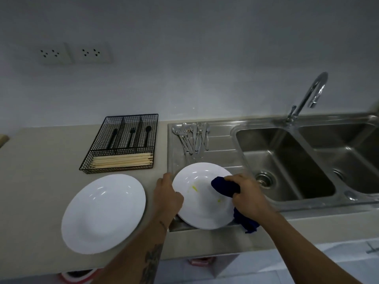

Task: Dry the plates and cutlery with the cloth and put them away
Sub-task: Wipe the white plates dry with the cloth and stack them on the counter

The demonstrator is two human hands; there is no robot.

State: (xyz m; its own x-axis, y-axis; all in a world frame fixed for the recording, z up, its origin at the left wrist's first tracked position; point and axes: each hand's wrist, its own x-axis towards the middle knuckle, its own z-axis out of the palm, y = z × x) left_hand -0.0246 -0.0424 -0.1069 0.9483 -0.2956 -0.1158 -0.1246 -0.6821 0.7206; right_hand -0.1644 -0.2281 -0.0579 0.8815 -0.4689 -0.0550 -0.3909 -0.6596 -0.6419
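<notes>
The plate being dried (202, 196) sits on the steel draining board (217, 144) at the near edge of the tabletop (47, 152), directly between the two hands, so neither arm has to reach across the other: the left hand (167, 194) is on its left rim and the right hand (245, 193) on its right half. The left hand is curled round the rim, thumb on top and fingers tucked behind the edge, steadying the plate. The right hand is closed round a bunched dark blue cloth (224, 186), pressing it onto the plate's inner face near the right side, with the loose tail of the cloth hanging off the near edge under the wrist. Yellowish smears show on the plate's well to the left of the cloth, so the wiping stroke likely needs to travel leftward, toward the holding hand. A second white plate (103, 213) lies flat on the tabletop just left of the left hand, near the front edge, apart from the first; it looks finished, though I cannot tell that for certain. The pile of metal spoons and forks (192, 138) lies at the far end of the draining board, handles pointing toward the person, untouched and a forward reach for either hand. The black wire cutlery tray (121, 144) stands left of that pile, toward the back of the tabletop, holding black utensils and pale chopsticks.
</notes>
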